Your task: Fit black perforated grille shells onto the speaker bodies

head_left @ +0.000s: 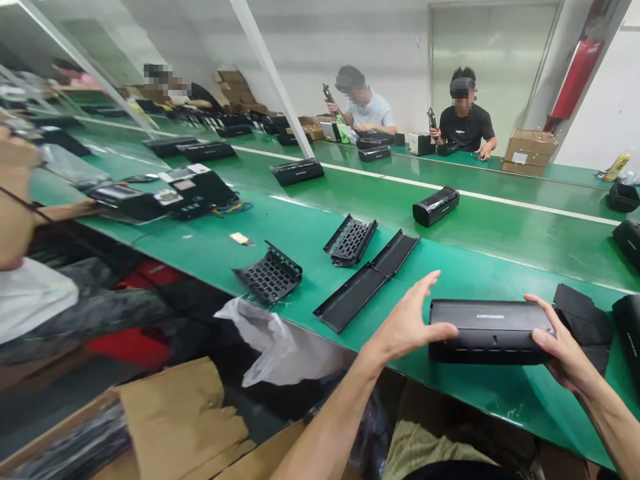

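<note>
A long black plastic housing [493,328] lies on the green work surface [310,233] near its front edge. My left hand [410,323] touches the housing's left end with the thumb, its fingers spread apart. My right hand [563,347] grips the housing's right end with the thumb on top. Left of my left hand lie two long black channel parts [367,280] and two black perforated grille pieces [270,275] [351,240].
A black speaker-like unit [436,205] lies further back. More black parts [593,323] sit at the right. Two people sit across the bench, a person's arm reaches in at left, and cardboard [180,417] with a plastic bag [260,337] lies below the bench edge.
</note>
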